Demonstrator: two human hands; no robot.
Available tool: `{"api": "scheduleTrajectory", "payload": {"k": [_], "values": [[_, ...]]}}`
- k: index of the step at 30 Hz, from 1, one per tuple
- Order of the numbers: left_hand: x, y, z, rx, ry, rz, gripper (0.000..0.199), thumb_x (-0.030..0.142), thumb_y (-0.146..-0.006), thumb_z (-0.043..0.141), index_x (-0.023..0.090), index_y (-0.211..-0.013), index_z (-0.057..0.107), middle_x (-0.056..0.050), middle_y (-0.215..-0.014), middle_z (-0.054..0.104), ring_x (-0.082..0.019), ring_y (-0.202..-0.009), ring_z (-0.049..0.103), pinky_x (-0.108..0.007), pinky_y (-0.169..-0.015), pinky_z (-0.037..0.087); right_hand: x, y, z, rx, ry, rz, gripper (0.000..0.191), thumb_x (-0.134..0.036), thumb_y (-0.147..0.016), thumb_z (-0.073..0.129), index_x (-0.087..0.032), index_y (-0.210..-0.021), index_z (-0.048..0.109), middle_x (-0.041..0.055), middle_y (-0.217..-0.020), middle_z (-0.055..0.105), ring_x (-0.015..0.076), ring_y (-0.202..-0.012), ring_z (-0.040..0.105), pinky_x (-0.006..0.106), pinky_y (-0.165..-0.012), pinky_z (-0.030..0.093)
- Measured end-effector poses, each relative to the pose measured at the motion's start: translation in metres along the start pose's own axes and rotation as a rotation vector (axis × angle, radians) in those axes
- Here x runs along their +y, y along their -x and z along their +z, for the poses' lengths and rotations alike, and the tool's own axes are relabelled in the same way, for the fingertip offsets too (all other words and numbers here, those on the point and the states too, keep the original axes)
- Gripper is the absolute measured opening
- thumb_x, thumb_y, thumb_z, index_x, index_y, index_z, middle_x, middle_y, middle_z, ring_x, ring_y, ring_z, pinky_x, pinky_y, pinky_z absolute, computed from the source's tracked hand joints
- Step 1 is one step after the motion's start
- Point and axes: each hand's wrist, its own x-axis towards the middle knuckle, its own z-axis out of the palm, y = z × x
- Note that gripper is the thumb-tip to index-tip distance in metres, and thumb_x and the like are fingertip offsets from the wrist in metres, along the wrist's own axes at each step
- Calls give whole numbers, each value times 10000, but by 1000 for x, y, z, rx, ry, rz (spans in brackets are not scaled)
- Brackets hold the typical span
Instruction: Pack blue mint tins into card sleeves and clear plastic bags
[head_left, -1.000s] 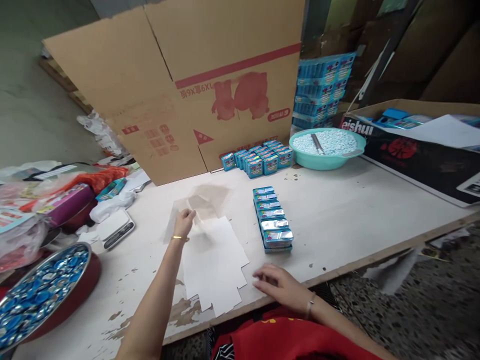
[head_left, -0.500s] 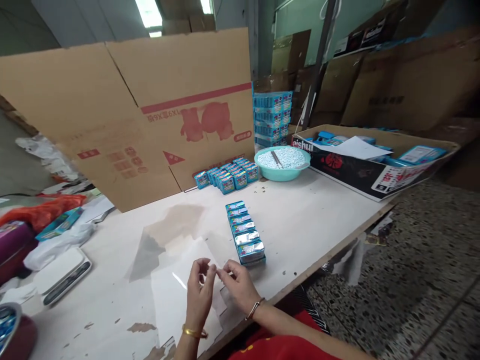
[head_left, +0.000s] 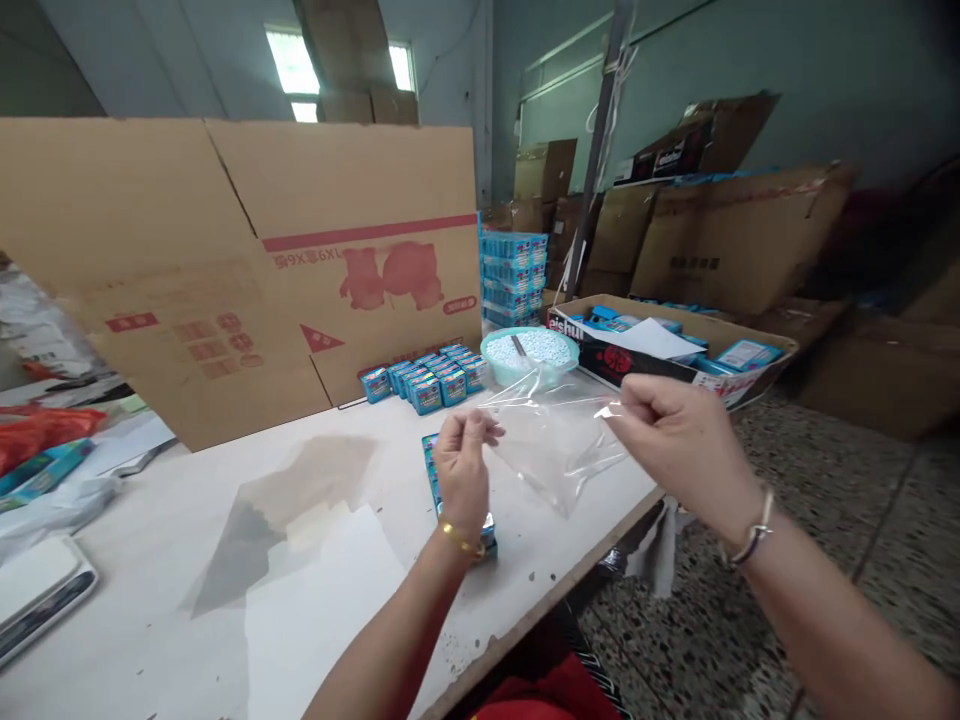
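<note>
Left fingers and right fingers pinch clear plastic film (creased, shiny) between them.

The left hand and the right hand pinch a clear plastic and hold it stretched between them, over the table. A row of blue boxes is partly hidden behind the left hand. White paper lies flat. Farther back, a green bowl holds little pale bits, next to more small boxes.
</note>
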Motion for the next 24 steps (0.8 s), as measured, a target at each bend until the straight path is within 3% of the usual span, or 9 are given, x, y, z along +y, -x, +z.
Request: {"api": "scheduleTrajectory", "payload": {"k": [3,5,7,11,15,20,22,24], "values": [[-38,5,22,-25,-46,-131,273,413,-878,482,174,-751,518,-24,-751,573,-119,-686,556,-237,-621,443,13,-7,-2,-41,423,-49,320,-218,-814,507,-195,-527,368,-29,-558,385,93,-497,338,264,-487,186],[-60,19,23,1,-173,-185,215,385,-876,487,175,-856,529,-56,-880,587,-138,-773,572,-252,-647,460,29,2,22,-208,609,1,213,-148,-806,496,-176,-595,490,7,-684,523,97,-529,422,270,-496,191],[-75,37,14,-9,-334,-96,176,332,-878,495,185,-970,526,-78,-985,573,-155,-879,562,-285,-739,474,50,20,57,-413,696,64,193,-74,-817,453,-158,-706,586,50,-820,605,105,-566,503,273,-503,203],[-90,63,-6,-422,-559,147,163,233,-909,414,191,-866,566,-72,-907,583,-161,-883,550,-307,-809,472,89,61,113,-672,599,117,217,-71,-856,429,-147,-821,630,82,-886,641,136,-677,600,257,-539,256],[-106,65,-16,-654,-885,97,243,129,-880,365,169,-931,599,-90,-962,609,-168,-899,574,-302,-821,490,108,81,126,-637,479,217,200,-113,-874,414,-156,-786,588,58,-787,631,148,-686,576,254,-560,265],[-124,55,-5,-1215,-1304,255,414,144,-822,447,89,-1221,541,-164,-1256,567,-250,-1209,467,-402,-1018,376,111,84,120,-560,394,212,201,-90,-837,390,-181,-731,535,25,-752,615,126,-634,517,244,-569,262],[-126,52,7,-1252,-1379,313,454,190,-840,452,89,-1280,501,-169,-1306,536,-275,-1266,413,-444,-1039,336,109,81,115,-539,380,175,196,-93,-838,384,-187,-756,535,27,-780,625,131,-648,529,244,-574,265],[-125,51,21,-1185,-1449,288,459,184,-850,439,96,-1298,484,-181,-1289,543,-282,-1177,500,-440,-960,393,110,76,108,-501,385,169,184,-115,-849,382,-198,-781,532,26,-766,629,141,-643,538,249,-565,259]]}}
